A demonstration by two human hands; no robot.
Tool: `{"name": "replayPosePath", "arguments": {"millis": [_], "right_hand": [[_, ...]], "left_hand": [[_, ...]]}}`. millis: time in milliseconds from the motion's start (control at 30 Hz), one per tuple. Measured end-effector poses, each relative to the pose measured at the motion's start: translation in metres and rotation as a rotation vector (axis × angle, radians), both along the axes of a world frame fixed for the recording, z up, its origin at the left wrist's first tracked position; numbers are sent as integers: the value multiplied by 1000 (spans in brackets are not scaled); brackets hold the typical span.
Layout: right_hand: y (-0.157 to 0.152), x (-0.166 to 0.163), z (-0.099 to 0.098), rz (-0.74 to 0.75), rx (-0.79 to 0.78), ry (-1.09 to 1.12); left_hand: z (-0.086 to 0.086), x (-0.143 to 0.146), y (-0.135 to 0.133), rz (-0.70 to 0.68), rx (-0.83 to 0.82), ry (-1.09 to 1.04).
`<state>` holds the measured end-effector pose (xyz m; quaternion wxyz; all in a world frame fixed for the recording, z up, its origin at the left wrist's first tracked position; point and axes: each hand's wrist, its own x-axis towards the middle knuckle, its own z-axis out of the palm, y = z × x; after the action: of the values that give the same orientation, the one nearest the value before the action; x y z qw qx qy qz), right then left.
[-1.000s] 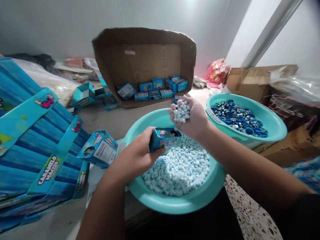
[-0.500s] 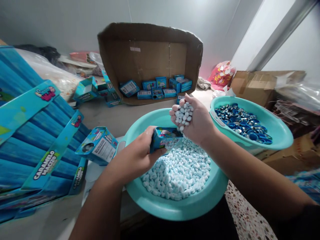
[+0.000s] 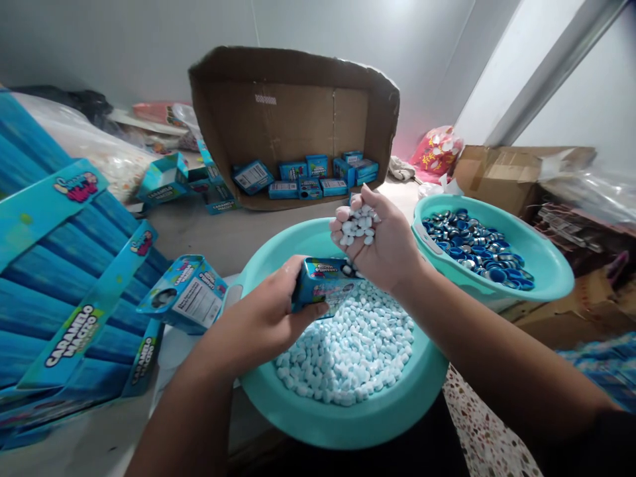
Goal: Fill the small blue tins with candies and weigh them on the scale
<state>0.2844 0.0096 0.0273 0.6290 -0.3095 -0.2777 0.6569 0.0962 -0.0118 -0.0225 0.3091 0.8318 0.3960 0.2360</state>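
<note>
My left hand (image 3: 281, 301) grips a small blue candy tin (image 3: 322, 281), tipped on its side above a turquoise basin (image 3: 342, 424). Cupped beside the tin's opening, my right hand (image 3: 385, 245) holds a heap of small white candies (image 3: 358, 225); a few sit at the tin's mouth by the heel of the hand. Many pale blue and white candies (image 3: 352, 351) lie loose in the basin below. Another blue tin (image 3: 186, 291) with a round hole in its top stands left of my left hand.
A cardboard box (image 3: 298, 126) on its side holds several blue tins (image 3: 311, 187). To the right, a second turquoise basin (image 3: 551, 265) contains many blue and silver caps (image 3: 477, 248). Large blue display boxes (image 3: 64, 278) stand at left, and a brown carton (image 3: 497, 175) stands behind the second basin.
The pile in my right hand has shrunk, with candies now at the tin's mouth. My right hand has tilted slightly toward the tin. The whole view has shifted a little.
</note>
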Motion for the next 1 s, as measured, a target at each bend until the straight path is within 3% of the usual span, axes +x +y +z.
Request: {"name": "replayPosePath", "arguments": {"millis": [267,467,800,1000], "right_hand": [[-2,-3,8,69,91,22],[3,8,6,-10,214,-2],[2,11,6,-71,175,-79],[6,12,-1,-37,34,89]], "left_hand": [[-2,-1,1,9,-3,-10],[-1,-1,2,11,-10,-59],[0,-2,1,20,-12,-57],[2,-1,0,17,-38,-16]]}}
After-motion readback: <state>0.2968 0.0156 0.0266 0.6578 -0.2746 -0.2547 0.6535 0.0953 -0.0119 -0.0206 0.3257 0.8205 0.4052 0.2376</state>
